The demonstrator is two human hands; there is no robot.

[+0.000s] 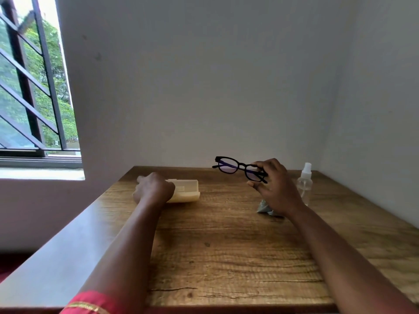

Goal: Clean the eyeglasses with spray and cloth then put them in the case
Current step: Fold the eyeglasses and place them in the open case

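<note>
Above wooden table (pixel 226 245), right-hand fingers (pixel 260 165) pinch eyeglasses (pixel 238 169); left fingers' state hidden.

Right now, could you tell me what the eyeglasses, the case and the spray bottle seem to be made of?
The eyeglasses: glossy black frame, probably plastic, with lightly tinted lenses.
The case: pale cream, smooth and rigid-looking, likely hard plastic.
The spray bottle: clear, see-through body with a white nozzle, probably plastic, though glass cannot be ruled out.

Head view, forward-down over table (pixel 226 245)
</note>
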